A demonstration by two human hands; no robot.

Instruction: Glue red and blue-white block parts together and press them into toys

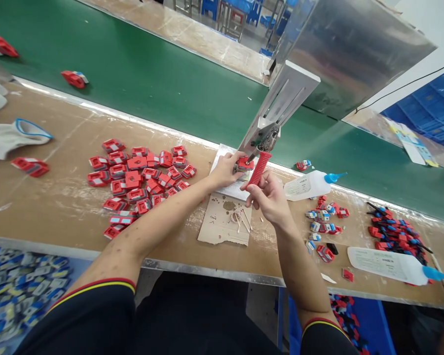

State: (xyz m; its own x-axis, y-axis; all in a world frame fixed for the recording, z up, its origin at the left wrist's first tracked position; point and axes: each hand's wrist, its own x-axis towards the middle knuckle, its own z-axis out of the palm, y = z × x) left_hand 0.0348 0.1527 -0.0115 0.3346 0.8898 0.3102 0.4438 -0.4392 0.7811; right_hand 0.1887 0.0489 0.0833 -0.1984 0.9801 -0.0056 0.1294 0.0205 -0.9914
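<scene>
Dark sleeves with red and yellow cuffs (107, 286) frame the bottom of my view, and from them both forearms run up across the brown bench (59, 197) to meet at the small press fixture (277, 106) standing at the bench's far edge.

My left hand (225, 170) sits just left of the fixture's base, its fingers closed narrowly on a small red part (244, 164) and pinning it directly under the fixture's tip. My right hand (268, 197) is just below and to the right of that part, wrapped around the red-handled tool (259, 167), thumb and fingers shut on the grip. The tool's long axis slants from my right hand up and left, so its metal end points into the red part; the two look to be touching, though I cannot tell exactly where. The left hand is the nearer one to the part; the right reaches it only through the tool.

Relative to the fixture, a scrap of cardboard (225, 222) with a few wooden sticks lies just on my side of it. A spread of red parts (140, 180) lies well to its left, a white glue bottle (311, 183) with a blue nozzle just to its right, and beyond that a small cluster of red, white and blue pieces (323, 222). A green conveyor belt (151, 74) runs behind the fixture, carrying a lone red piece (74, 79) far to the left.
</scene>
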